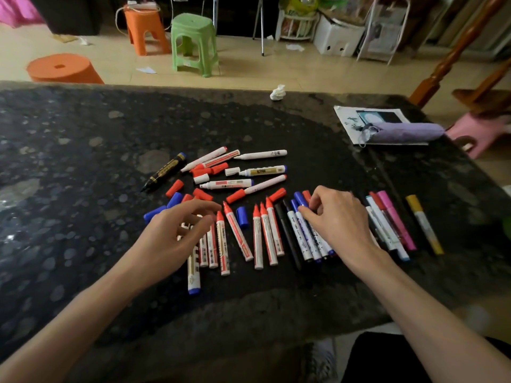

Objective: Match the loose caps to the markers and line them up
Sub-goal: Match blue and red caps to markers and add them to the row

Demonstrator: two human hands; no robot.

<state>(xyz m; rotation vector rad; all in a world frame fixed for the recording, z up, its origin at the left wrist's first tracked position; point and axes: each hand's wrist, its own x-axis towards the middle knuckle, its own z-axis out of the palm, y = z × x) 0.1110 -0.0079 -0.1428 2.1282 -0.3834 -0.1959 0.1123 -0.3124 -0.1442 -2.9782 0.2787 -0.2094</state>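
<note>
Loose blue cap (242, 217) sits between our hands, long axis pointing away, nearer left hand (177, 233); its fingers curl, grip unclear. Our right hand (338, 217) pinches the blue markers (301, 239) in the row.

A lived-in home — plastic stools (193, 42) on a tiled floor (249, 67), a cluttered rack (300, 23), a wooden banister post (453, 53) — beyond a dark stone counter (69, 161).
</note>
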